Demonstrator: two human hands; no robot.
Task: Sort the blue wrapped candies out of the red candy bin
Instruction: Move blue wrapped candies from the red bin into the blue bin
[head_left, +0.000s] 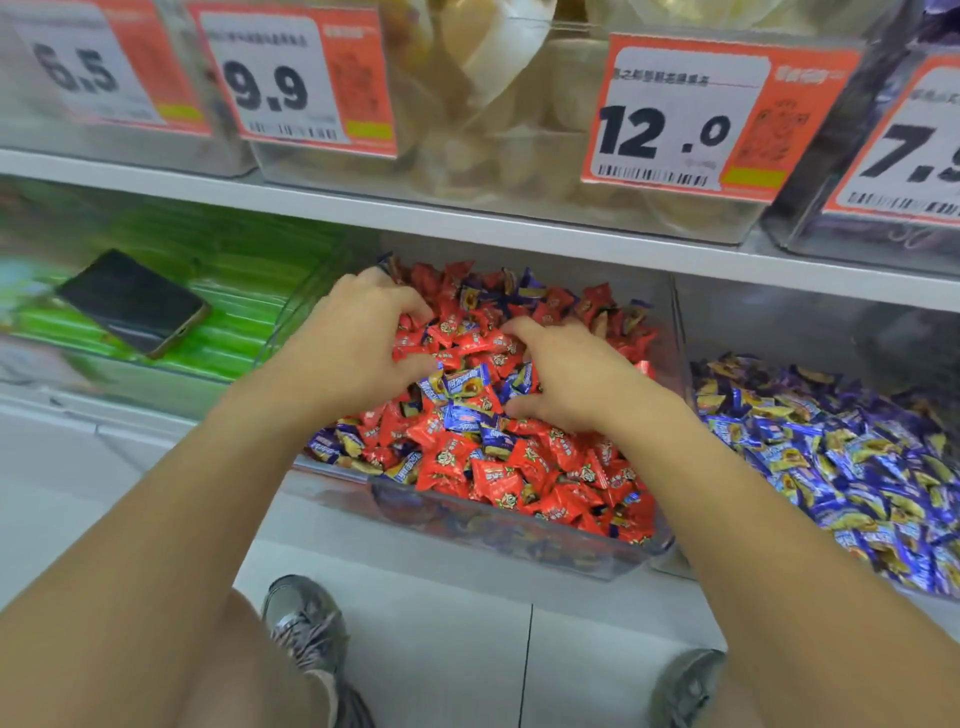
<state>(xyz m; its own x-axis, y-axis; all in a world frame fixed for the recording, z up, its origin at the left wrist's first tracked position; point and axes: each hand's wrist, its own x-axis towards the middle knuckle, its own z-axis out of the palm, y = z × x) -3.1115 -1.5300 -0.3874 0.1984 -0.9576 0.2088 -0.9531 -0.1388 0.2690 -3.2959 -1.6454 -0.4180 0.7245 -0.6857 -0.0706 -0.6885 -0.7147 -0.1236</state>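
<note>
Both hands down in the clear red candy bin (644, 545) at centre frame. Left hand (353, 343) at 10 o'clock of the pile, fingers curled down into the red candies (498, 478), thumb just beside a cluster of blue wrapped candies (467, 382); whether anything is actually gripped, cannot tell. Right hand (571, 379) at 2 o'clock of that cluster, fingers bent and dug among the wrappers, thumb tip against a blue one; hold likewise impossible to confirm. Blue wrapped candies scattered through the red: a knot between the two hands, more along the bin's near-left edge at 8 o'clock, a few at the back near 12.

Crowded on both flanks. At 3 o'clock, touching the bin's right wall, a neighbouring bin of blue candies (831, 457), heaped high. At 9 o'clock, a bin of green packets (244, 291) with a dark phone (130, 301) lying tilted on top. Overhead at 12, a white shelf edge (467, 223) close above the back of the pile, carrying clear tubs of pale sweets and orange price tags: 6.5, 9.9 (291, 78), 12.0 (691, 114) and a partly cut-off 7.

Below, at 6 o'clock, pale tiled floor (467, 649) and two grey sneakers (306, 623). Open room only toward the viewer, over the bin's low front wall; sides hemmed by bin walls, top by the shelf.
</note>
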